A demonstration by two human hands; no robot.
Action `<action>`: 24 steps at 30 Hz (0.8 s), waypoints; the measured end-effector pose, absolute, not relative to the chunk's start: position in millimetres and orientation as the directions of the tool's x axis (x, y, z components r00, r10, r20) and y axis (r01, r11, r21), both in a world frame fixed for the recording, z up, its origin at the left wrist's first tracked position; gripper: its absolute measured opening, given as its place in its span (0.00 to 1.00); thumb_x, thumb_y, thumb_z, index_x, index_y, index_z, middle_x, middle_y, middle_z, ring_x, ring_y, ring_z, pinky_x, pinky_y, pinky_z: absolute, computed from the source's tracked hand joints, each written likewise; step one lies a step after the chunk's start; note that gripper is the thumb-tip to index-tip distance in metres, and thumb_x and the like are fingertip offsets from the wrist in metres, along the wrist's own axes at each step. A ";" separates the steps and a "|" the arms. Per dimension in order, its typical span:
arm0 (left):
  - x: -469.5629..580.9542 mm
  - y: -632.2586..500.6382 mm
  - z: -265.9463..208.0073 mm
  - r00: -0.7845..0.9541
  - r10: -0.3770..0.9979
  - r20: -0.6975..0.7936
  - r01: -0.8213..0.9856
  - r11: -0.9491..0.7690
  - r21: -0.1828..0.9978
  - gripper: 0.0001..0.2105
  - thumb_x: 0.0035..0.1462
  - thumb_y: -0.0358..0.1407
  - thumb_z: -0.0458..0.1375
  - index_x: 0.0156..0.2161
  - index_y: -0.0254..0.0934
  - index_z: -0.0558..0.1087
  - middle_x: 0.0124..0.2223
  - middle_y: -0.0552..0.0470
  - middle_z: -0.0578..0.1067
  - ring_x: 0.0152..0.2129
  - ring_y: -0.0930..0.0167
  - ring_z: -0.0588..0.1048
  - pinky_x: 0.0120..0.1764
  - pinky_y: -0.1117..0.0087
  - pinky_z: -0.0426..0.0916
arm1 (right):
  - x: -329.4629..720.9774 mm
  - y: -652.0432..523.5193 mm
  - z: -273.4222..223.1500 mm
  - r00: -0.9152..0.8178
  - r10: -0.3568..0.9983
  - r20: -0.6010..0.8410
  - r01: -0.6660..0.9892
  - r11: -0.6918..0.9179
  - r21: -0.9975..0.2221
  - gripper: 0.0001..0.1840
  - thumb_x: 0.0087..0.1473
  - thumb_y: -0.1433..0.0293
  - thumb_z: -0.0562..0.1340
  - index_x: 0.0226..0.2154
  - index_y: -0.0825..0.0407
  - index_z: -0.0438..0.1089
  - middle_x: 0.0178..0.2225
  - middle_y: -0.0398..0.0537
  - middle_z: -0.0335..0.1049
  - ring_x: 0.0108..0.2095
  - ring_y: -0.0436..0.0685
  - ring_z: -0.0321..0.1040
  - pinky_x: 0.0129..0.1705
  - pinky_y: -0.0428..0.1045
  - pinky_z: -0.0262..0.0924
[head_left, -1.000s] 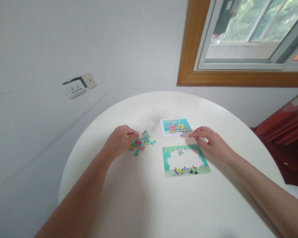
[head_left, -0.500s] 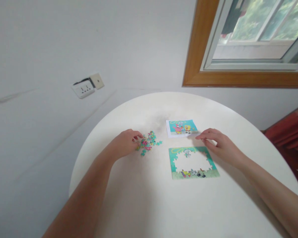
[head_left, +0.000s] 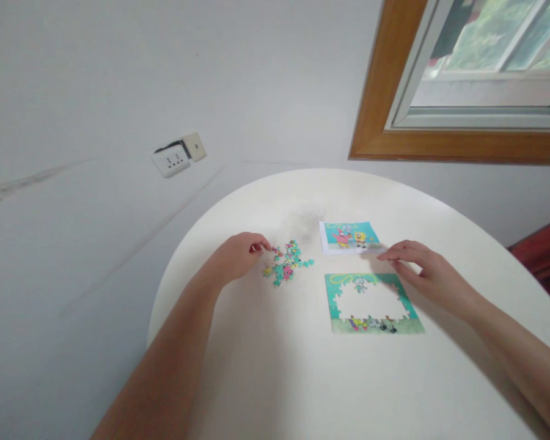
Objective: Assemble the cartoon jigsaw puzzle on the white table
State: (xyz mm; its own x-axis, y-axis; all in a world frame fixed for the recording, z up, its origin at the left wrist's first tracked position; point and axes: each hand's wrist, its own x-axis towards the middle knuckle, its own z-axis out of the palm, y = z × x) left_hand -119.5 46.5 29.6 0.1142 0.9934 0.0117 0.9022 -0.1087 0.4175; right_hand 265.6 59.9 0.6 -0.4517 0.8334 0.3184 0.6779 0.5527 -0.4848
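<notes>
My left hand (head_left: 241,258) is at the left edge of a loose heap of small jigsaw pieces (head_left: 288,271), coloured teal, pink and yellow. Its thumb and fingers are pinched together at the heap's rim; what is between them is too small to make out. To the right lies a partly assembled jigsaw puzzle (head_left: 371,326), its border joined around a bare white middle. Over the puzzle's upper right corner hovers my right hand (head_left: 419,269), thumb and fingertips pressed together, their contents unclear. Behind the puzzle is a printed cartoon picture (head_left: 351,238), close to the right fingertips.
Everything rests on a round white table (head_left: 266,379) against a pale wall (head_left: 275,79). A wall socket (head_left: 172,160) is at the left, and a wood-framed window (head_left: 458,145) at upper right. Red fabric (head_left: 543,263) hangs beyond the table's right edge.
The whole view has swung left, so things appear farther right. My left fingers have drawn slightly back from the heap, uncovering more pieces. My right hand keeps its pinch near the puzzle.
</notes>
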 end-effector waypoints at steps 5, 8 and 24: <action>-123.9 44.9 29.7 0.116 0.986 -0.117 0.906 -0.057 0.420 0.13 0.47 0.33 0.52 0.37 0.38 0.76 0.33 0.51 0.76 0.30 0.67 0.75 0.34 0.70 0.66 | 267.3 59.9 0.9 -0.433 0.844 0.316 0.689 0.536 -0.487 0.13 0.57 0.68 0.55 0.38 0.46 0.75 0.42 0.52 0.72 0.43 0.62 0.69 0.36 0.55 0.69; -124.4 42.2 28.7 0.141 0.973 -0.185 0.894 -0.044 0.447 0.12 0.47 0.35 0.54 0.37 0.38 0.75 0.32 0.52 0.76 0.29 0.68 0.75 0.32 0.70 0.66 | 269.3 61.5 -0.8 -0.434 0.850 0.299 0.690 0.527 -0.497 0.13 0.58 0.67 0.54 0.39 0.46 0.75 0.43 0.52 0.72 0.43 0.62 0.68 0.30 0.52 0.68; -110.6 42.9 20.8 0.075 0.994 -0.085 0.948 -0.044 0.316 0.06 0.51 0.35 0.59 0.33 0.36 0.73 0.32 0.50 0.75 0.29 0.69 0.72 0.32 0.71 0.62 | 271.9 63.3 -1.7 -0.420 0.860 0.289 0.692 0.510 -0.511 0.14 0.60 0.63 0.54 0.38 0.47 0.74 0.43 0.52 0.72 0.44 0.62 0.69 0.35 0.53 0.68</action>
State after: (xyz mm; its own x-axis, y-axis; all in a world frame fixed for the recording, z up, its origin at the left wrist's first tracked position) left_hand -110.6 42.9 20.8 0.0747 0.9936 -0.0845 0.9476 -0.0443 0.3164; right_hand 271.9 63.3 -1.7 -0.4197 0.8602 0.2895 0.6924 0.5097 -0.5107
